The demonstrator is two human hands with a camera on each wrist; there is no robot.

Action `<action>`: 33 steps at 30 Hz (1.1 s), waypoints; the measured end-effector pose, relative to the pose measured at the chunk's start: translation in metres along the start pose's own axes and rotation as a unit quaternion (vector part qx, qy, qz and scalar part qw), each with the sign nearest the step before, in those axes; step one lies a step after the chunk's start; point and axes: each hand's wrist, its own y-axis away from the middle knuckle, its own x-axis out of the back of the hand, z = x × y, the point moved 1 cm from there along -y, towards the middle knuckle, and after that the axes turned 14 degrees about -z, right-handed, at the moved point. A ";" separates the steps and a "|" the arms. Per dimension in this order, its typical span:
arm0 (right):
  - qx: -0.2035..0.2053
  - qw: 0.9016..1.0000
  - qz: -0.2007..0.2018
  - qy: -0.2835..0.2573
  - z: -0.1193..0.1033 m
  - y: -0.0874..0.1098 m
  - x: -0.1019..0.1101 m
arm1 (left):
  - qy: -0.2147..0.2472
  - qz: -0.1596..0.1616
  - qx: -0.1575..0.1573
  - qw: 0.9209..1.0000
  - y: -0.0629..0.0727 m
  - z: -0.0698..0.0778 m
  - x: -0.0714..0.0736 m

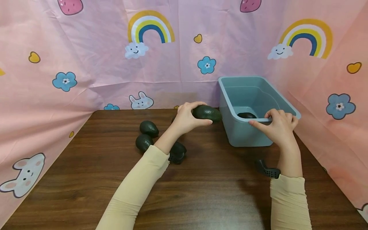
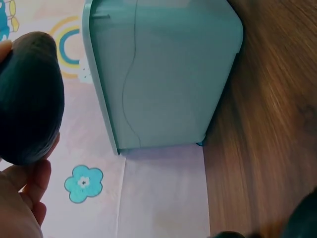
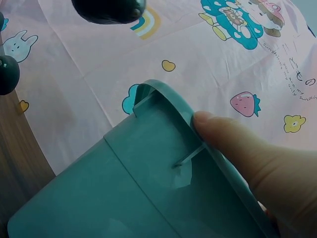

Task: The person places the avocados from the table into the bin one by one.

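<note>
My left hand (image 1: 188,118) grips a dark green avocado (image 1: 207,113) above the table, just left of the blue-grey plastic bin (image 1: 250,135). In the left wrist view, fingers curl along the side of that avocado (image 2: 30,99), apart from the bin (image 2: 163,79). My right hand (image 1: 277,126) pinches the bin's near rim, thumb outside and fingers over the edge. The right wrist view shows the thumb (image 3: 233,144) against the rim. Inside the bin lies another avocado (image 1: 246,115), partly hidden by the front wall.
Several avocados lie on the brown wooden table (image 1: 95,166) left of the bin, among them one avocado (image 1: 149,128) at the back and another (image 1: 144,142) in front of it. My left forearm covers part of the group. A patterned pink cloth (image 1: 184,57) hangs behind the table.
</note>
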 end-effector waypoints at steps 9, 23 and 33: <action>0.001 1.000 0.007 0.001 0.000 -0.001 0.001 | 0.012 0.004 0.002 1.000 -0.014 0.014 0.000; -0.001 1.000 0.002 0.000 0.001 0.000 -0.001 | 0.022 -0.007 0.015 1.000 -0.032 0.029 -0.001; 0.000 1.000 0.004 0.004 0.002 -0.001 -0.002 | 0.007 -0.025 0.012 1.000 -0.046 0.038 -0.005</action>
